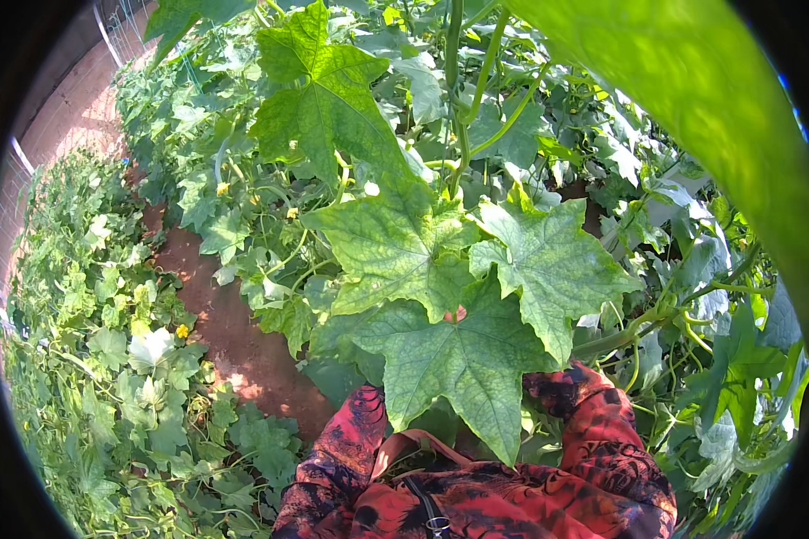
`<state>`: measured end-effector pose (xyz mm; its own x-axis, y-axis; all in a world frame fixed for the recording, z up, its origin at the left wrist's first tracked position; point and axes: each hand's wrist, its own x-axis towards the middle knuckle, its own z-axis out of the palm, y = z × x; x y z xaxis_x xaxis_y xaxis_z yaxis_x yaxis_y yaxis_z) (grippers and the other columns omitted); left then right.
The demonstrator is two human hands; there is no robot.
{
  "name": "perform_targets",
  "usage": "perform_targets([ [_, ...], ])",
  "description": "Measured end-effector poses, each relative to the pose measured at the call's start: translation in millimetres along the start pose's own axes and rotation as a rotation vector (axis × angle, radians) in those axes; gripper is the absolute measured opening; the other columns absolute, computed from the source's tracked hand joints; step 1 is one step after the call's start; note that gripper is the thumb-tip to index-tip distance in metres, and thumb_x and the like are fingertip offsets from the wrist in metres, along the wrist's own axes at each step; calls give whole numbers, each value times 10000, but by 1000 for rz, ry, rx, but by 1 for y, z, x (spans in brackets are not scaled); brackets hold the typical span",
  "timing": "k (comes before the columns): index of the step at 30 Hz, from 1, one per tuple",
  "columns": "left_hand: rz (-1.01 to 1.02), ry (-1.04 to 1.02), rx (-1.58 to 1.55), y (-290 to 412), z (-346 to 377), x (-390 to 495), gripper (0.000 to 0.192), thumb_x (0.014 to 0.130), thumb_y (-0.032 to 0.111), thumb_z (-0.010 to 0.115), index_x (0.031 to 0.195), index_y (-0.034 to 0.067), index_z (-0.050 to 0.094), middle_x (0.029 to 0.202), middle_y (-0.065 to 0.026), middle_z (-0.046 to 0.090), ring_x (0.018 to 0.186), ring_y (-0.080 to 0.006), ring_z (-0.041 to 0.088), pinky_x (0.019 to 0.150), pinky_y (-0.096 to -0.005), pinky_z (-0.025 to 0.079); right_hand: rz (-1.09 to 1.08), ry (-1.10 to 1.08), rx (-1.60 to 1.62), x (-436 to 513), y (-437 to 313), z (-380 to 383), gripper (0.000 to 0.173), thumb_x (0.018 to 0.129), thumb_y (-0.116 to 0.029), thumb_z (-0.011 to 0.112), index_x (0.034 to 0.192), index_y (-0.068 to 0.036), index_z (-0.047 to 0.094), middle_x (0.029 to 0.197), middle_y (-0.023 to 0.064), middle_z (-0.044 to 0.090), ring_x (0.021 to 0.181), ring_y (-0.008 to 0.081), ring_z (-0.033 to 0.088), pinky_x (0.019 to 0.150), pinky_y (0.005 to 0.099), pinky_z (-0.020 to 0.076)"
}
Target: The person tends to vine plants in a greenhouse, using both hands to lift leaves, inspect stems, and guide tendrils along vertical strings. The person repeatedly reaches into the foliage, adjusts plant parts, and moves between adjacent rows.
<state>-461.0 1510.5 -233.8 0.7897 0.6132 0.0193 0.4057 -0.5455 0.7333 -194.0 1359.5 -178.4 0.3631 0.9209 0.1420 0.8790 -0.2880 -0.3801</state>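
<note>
Both my hands are hidden behind broad lobed leaves of a climbing gourd-family vine. My left sleeve runs up to the lowest large leaf from its left side. On the other side, my right sleeve reaches behind the same leaf and the right-hand leaf. A small pinkish patch shows through a gap between the leaves; I cannot tell whether it is a finger. Above these spreads a yellow-mottled leaf, near an upright green stem. What either hand touches cannot be seen.
A bare reddish soil path runs between vine rows on my left. Low vines with a yellow flower lie beyond it. A blurred leaf hangs close at upper right. Thick stems cross at right. A wall stands far left.
</note>
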Motion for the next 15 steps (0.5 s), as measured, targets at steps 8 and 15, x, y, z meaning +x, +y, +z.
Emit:
perform_targets([
  [8,94,-68,-57,-15,-5,33,390,929,202,490,1286,43,489,1048,-158,595,956,-282,570,829,-399,438,111,-12,-21,-52,20,-27,268,907,-148,502,1133,-9,539,1178,164,547,989,291,596,853,377,482],
  [15,127,-55,-84,-16,27,40,398,934,211,474,1296,44,489,1132,-163,585,1042,-282,550,893,-398,421,160,-37,-48,-68,20,-36,291,929,-155,482,1182,-15,518,1226,152,527,1017,272,589,877,365,476],
])
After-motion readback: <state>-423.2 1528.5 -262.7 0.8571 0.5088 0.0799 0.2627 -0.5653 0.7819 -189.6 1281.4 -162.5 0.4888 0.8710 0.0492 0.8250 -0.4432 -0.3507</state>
